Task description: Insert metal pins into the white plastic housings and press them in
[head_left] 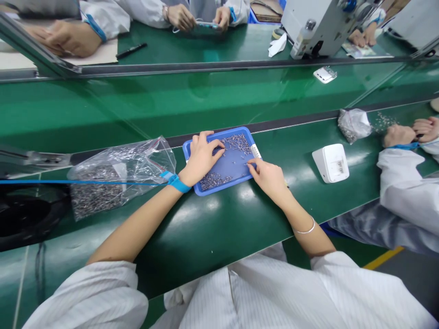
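Observation:
A shallow blue tray point(230, 161) holds many small metal screws, heaped along its far side point(238, 142) and in its near left corner point(214, 180). My left hand point(202, 157) reaches over the tray's left side, its thumb and forefinger curled together near the far heap; whatever lies between those tips is too small to make out. At the tray's right edge, my right hand point(267, 177) pinches a tiny screw point(246, 164) between thumb and forefinger. A blue wrist strap point(178, 183) is around my left wrist.
Left of the tray lies a clear plastic bag point(103, 183) of screws, crossed by a blue cord point(51, 182). A white device point(331, 163) stands to the right. Farther right are another bag point(354, 124) and a co-worker's hands point(399, 135). Other people work across the bench.

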`<state>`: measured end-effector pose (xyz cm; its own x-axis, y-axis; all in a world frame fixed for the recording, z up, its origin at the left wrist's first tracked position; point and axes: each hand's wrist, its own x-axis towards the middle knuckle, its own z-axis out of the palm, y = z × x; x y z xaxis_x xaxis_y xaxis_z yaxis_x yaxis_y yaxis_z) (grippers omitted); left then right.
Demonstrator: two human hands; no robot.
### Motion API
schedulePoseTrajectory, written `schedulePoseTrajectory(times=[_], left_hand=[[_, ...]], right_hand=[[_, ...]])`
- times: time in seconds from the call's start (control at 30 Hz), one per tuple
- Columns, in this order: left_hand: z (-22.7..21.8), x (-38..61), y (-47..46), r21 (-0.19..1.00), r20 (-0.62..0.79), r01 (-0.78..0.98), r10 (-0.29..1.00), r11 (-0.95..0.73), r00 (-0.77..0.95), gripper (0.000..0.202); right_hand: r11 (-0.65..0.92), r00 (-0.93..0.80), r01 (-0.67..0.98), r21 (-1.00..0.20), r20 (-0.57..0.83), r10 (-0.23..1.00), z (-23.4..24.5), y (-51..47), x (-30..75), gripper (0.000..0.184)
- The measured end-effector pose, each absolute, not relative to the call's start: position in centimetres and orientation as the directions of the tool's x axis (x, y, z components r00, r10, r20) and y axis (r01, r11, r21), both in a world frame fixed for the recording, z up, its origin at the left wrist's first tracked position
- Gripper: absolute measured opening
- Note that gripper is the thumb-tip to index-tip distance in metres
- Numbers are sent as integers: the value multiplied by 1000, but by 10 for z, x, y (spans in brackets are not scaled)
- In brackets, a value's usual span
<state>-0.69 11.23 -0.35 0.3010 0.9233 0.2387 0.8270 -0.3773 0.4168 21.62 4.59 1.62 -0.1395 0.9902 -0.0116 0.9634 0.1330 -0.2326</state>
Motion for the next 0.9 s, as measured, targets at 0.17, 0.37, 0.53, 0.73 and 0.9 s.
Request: schedulePoseTrajectory(times=[0.17,0.37,0.53,0.73,0.9], left_hand=[[-3,-5,110,440,269,822,926,-361,263,10],[0,-6,108,496,289,787,925,-367,248,9],[0,-7,107,480,284,805,930,-348,233,17],[-1,-7,106,404,251,838,925,-368,286,19],[-5,-7,108,414,270,823,915,-390,298,15]], right_hand=[[145,-148,963,-228,1,989,15,46,217,23],[138,-142,965,-222,-2,990,14,46,217,22],[131,-139,966,-225,-19,990,16,46,217,23],[146,-153,963,-226,-12,988,17,46,217,22],[146,-155,964,-223,-24,988,19,46,216,24]])
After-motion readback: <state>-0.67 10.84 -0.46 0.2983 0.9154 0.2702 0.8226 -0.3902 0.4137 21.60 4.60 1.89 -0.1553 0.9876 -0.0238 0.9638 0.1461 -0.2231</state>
